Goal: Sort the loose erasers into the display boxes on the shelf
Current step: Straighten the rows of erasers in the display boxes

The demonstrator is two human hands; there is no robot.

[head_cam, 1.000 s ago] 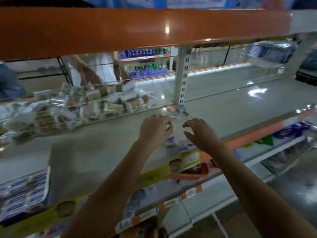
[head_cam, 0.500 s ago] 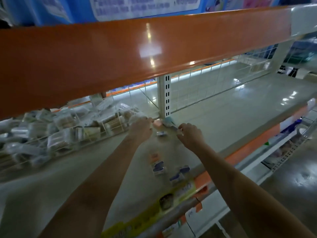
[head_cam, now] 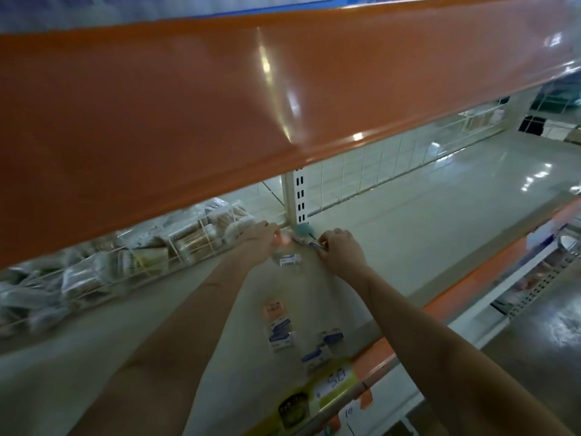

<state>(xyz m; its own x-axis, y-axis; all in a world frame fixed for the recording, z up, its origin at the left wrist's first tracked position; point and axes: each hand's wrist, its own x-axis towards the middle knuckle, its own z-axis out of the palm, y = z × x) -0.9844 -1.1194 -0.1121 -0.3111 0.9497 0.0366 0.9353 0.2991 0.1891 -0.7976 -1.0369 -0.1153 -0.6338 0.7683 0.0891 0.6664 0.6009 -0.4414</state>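
Both my arms reach deep onto the beige shelf (head_cam: 408, 240), to the foot of the white upright post (head_cam: 297, 199). My left hand (head_cam: 261, 239) curls its fingertips onto a small pink eraser (head_cam: 284, 239). My right hand (head_cam: 341, 248) pinches a dark blue-and-silver eraser (head_cam: 314, 244). A teal eraser (head_cam: 303, 229) lies against the post. One white wrapped eraser (head_cam: 289, 259) lies between my wrists. Several more loose erasers (head_cam: 280, 333) lie near the front edge, one of them orange (head_cam: 274, 308). No display box is in view.
The orange front of the upper shelf (head_cam: 220, 105) hangs low over my hands and hides the back left. A wire basket (head_cam: 188, 243) full of clear packets stands left of my left hand. A wire grid (head_cam: 393, 162) closes the back. Yellow price labels (head_cam: 317, 391) line the front edge.
The view has dropped and moved closer under the upper shelf. Both hands have gone from the erasers at the front edge to those at the post, and their fingers have closed.
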